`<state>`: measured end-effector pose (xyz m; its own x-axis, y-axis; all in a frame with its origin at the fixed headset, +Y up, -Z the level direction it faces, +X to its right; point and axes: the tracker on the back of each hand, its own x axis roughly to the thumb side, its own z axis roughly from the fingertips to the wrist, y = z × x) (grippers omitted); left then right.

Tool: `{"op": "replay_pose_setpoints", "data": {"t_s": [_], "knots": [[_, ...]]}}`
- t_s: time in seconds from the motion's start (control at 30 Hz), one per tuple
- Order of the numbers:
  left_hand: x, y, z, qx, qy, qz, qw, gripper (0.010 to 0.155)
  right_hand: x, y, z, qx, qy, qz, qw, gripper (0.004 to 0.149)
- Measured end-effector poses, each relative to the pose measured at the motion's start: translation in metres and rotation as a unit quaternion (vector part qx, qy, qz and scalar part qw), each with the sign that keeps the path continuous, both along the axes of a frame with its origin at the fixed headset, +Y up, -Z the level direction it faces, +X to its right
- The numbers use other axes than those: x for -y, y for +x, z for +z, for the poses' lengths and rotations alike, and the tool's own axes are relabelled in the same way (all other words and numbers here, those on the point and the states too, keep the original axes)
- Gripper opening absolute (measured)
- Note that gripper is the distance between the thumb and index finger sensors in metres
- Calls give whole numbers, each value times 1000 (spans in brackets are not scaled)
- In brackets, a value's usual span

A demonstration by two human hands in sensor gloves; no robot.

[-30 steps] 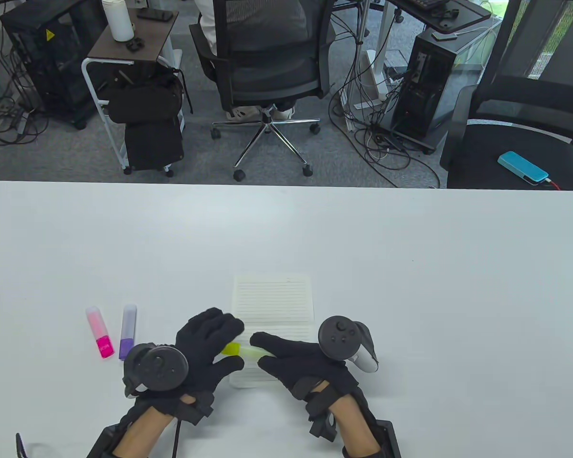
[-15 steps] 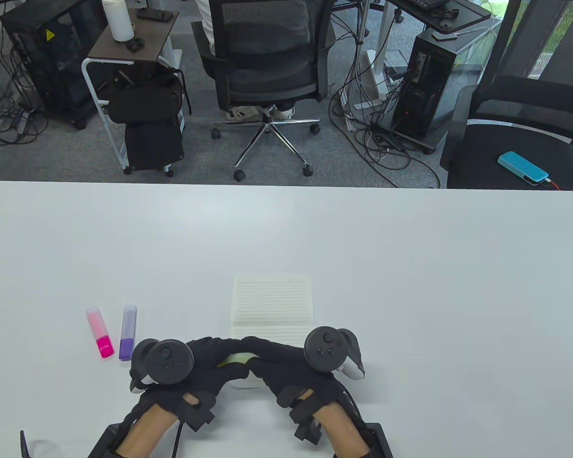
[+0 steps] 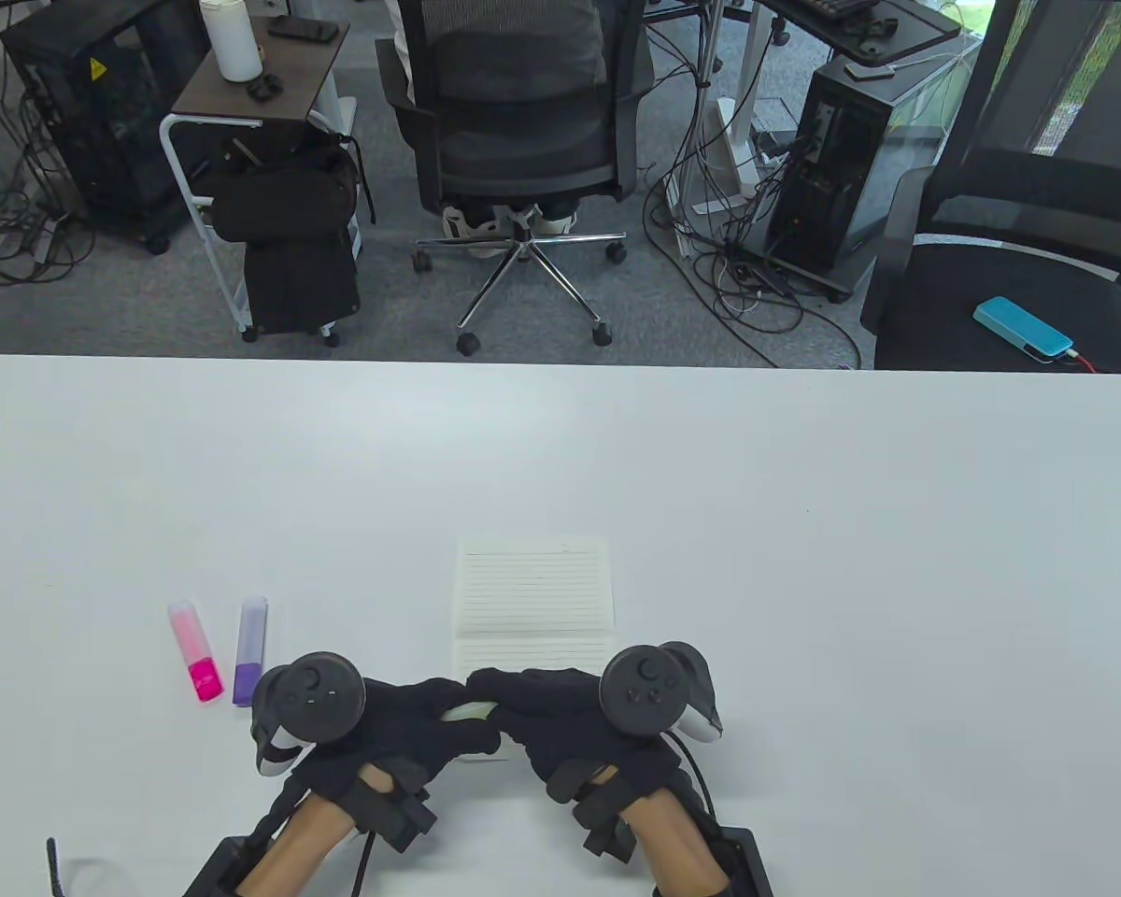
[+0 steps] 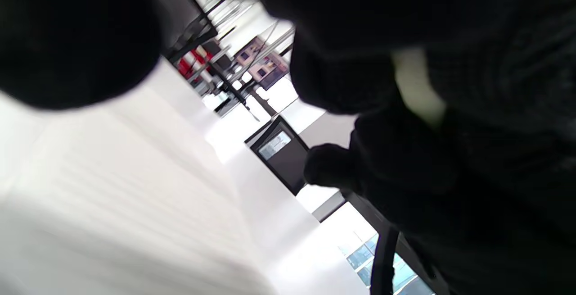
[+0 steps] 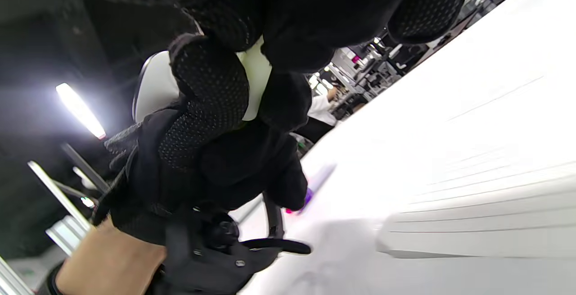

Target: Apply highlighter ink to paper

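Left hand (image 3: 402,729) and right hand (image 3: 546,715) both curl around yellow highlighter (image 3: 467,712), over near edge of lined paper (image 3: 532,589) on counter (image 3: 803,523).

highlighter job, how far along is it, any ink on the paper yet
Early. Done: the yellow highlighter is picked up. In hand: left hand and right hand both grip it, seemingly to uncap it. Left: no ink shows on the lined paper; pink highlighter and purple highlighter lie untouched.

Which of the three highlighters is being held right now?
The yellow highlighter, gripped between both hands over the paper's near edge. The pink highlighter and purple highlighter lie untouched on the table.
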<state>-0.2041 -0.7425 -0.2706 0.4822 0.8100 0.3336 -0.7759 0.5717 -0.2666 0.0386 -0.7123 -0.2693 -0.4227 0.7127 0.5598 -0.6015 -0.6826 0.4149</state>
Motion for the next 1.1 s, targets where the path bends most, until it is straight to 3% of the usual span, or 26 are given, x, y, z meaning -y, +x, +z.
{"op": "replay_pose_setpoints", "data": {"t_s": [0.07,0.2,0.27,0.37,0.47,0.57,0.77,0.87,0.97,1.1], "knots": [[4,1,-1,-14,24,11,1000,61,1,3,-1,8,-3,7,1000,45],[-4,-4,-2,-50,102,-147,982,79,6,20,-9,50,-15,-27,998,45],[-2,-12,-3,-76,88,-185,976,82,4,34,-12,89,-11,-30,996,45],[4,-22,-6,-115,24,-240,963,72,2,54,-15,161,4,-18,987,46],[6,-20,-9,-137,24,-330,934,63,4,61,-17,203,2,-3,979,46],[12,-15,-12,-140,-5,-394,908,57,6,60,-18,213,-2,32,977,46],[25,-12,-16,-144,-50,-446,882,59,11,55,-20,213,-15,78,974,46],[27,-9,-15,-129,-52,-444,885,69,15,53,-21,207,-26,93,974,45],[23,-2,-12,-108,-30,-423,899,71,18,50,-22,201,-36,102,974,44],[20,22,-1,-18,29,-372,928,66,19,44,-23,200,-32,115,972,43]]}}
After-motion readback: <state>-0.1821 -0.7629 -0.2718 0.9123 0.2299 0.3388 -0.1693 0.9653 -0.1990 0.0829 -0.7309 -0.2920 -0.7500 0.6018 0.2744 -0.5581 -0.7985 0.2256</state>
